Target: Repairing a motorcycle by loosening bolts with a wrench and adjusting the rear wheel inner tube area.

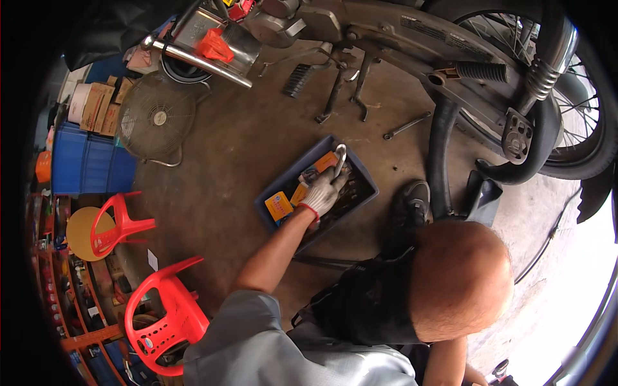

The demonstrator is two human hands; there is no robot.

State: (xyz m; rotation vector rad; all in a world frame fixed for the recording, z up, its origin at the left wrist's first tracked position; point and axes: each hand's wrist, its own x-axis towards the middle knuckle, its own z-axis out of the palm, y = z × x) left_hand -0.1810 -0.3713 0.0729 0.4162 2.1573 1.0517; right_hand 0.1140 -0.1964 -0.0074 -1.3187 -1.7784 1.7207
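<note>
My left hand (pixel 323 194), in a white knit glove with a red cuff, reaches into a blue-grey plastic bin (pixel 266 188) on the floor. Its fingers are closed on a shiny metal tool with a curved end (pixel 340 153), which sticks out past the fingertips; its exact kind is unclear. Yellow-orange small boxes (pixel 279 206) lie in the bin, along with dark loose parts (pixel 351 191) that are hard to make out. My right hand does not show. A bare knee (pixel 460 283) and a dark shoe (pixel 412 199) are to the right of the bin.
A motorcycle (pixel 444 45) stands across the far side and right, its stand and pedals low. On the floor lies a wrench (pixel 407 126). To the left are a round fan (pixel 158 116), blue crates (pixel 84 157), red plastic chairs (pixel 170 315) and an orange shelf rack (pixel 96 336).
</note>
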